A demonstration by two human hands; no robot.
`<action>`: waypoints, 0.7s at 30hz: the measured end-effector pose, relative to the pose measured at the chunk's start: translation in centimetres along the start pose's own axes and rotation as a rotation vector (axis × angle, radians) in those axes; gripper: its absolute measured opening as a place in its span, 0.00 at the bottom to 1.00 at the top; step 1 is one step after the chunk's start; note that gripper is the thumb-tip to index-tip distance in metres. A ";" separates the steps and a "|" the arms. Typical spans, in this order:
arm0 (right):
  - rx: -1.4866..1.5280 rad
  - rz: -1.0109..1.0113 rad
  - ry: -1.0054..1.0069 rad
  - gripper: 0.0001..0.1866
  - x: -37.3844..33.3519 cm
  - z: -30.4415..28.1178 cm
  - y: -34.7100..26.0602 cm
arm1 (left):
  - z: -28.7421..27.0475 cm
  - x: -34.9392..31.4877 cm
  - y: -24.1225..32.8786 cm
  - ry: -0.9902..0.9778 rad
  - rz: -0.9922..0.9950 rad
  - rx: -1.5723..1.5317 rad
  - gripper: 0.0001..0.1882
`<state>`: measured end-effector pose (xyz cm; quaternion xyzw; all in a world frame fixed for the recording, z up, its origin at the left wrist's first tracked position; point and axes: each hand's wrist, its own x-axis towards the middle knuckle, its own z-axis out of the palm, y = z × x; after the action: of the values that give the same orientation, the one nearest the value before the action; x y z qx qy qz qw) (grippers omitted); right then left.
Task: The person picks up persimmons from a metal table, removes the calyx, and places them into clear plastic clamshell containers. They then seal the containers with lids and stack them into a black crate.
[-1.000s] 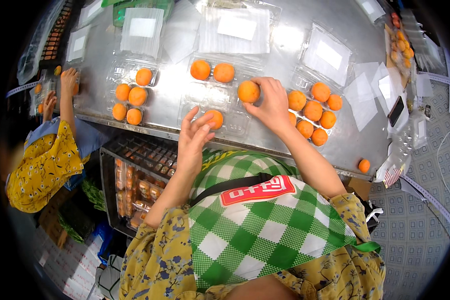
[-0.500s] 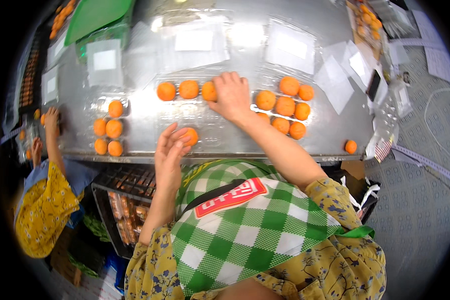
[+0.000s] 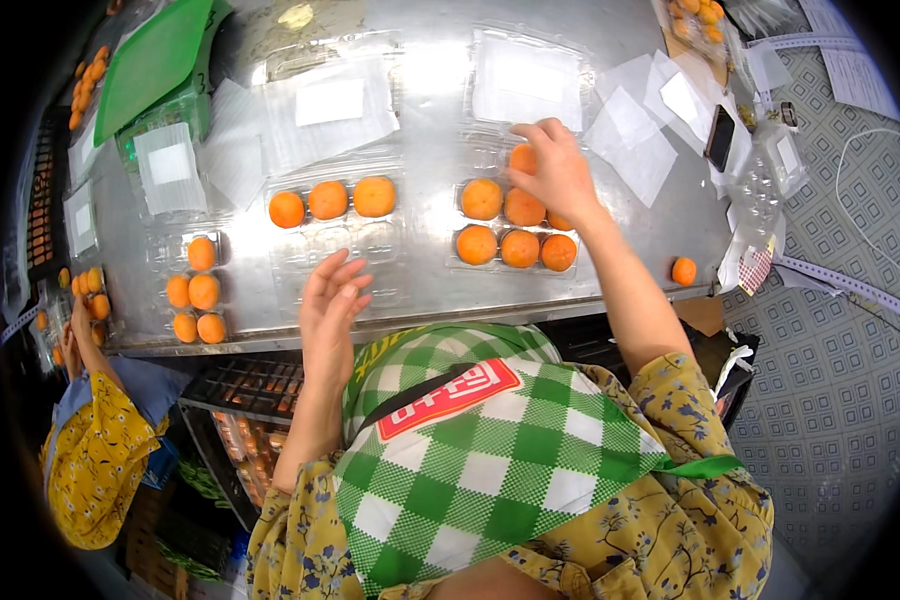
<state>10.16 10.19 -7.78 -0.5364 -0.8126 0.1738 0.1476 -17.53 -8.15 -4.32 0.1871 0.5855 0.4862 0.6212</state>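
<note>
My right hand [image 3: 558, 172] reaches over the right-hand clear plastic tray, its thumb and fingers curled round a round orange fruit [image 3: 522, 158]. Below it in that tray sit two rows of fruit [image 3: 519, 249], one partly covered by my hand. The middle clear tray [image 3: 355, 245] has three fruits [image 3: 327, 200] along its far row. Over the near left part of this tray hovers my left hand [image 3: 332, 300], fingers spread and slightly bent, with no fruit visible in it.
Another tray with several fruits [image 3: 203, 291] lies to the left. A green lid [image 3: 155, 75] is at the far left. A phone [image 3: 719, 138] lies among white sheets [image 3: 635, 130]. One loose fruit [image 3: 683, 271] rests near the right edge. A co-worker's hand [image 3: 82, 322] is at far left.
My right hand has moved from the middle tray's far row to a fruit at the right tray. The fruit beside my left hand no longer shows. The view has shifted.
</note>
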 end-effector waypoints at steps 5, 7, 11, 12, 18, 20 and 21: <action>-0.221 0.074 -0.295 0.25 0.6 -0.8 2.0 | 2.3 0.4 -0.2 -0.088 -0.008 0.033 0.22; -0.248 0.067 -0.336 0.25 0.8 -0.7 2.2 | 3.0 0.6 -0.2 -0.096 -0.007 0.033 0.22; -0.229 0.068 -0.358 0.25 1.2 -0.5 2.2 | 4.5 1.0 -0.2 -0.100 -0.009 0.036 0.21; -0.221 0.069 -0.358 0.25 1.2 -0.4 2.4 | 4.9 1.2 -0.2 -0.106 -0.009 0.035 0.21; 0.254 0.186 -0.268 0.25 0.9 -4.5 2.2 | 7.5 1.9 0.1 -0.158 0.035 0.091 0.23; 0.906 0.318 -0.360 0.24 0.1 -4.4 3.2 | 8.4 2.3 0.2 -0.206 0.085 0.155 0.25; 1.235 0.381 -0.402 0.24 -0.3 -4.2 3.4 | 9.1 2.5 0.5 -0.220 0.131 0.220 0.26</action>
<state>14.89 11.70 -5.52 -0.4448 -0.4671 0.7256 0.2398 -9.86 -2.83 -3.10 0.3439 0.5501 0.4354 0.6242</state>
